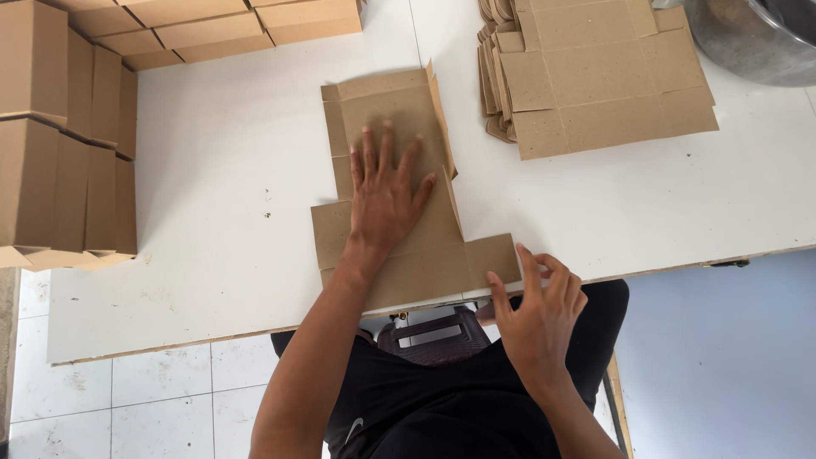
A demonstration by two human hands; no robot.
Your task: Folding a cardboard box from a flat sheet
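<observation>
White table (pixel 212 170); flat carton blank (pixel 387 110) lengthwise away, left hand (pixel 384 200) pressing.

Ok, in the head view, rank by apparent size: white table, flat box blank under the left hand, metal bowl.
1. White table.
2. Flat box blank under the left hand.
3. Metal bowl, but it is cut off by the frame, so unsure.

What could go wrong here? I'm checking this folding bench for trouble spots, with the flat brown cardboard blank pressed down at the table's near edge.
The flat brown cardboard blank overhangs the white table edge; with only the left hand pinning it, it might slide off. The right hand grips just a corner flap, which may crease crookedly. The stack of flat brown blanks lies close and could get nudged.
</observation>
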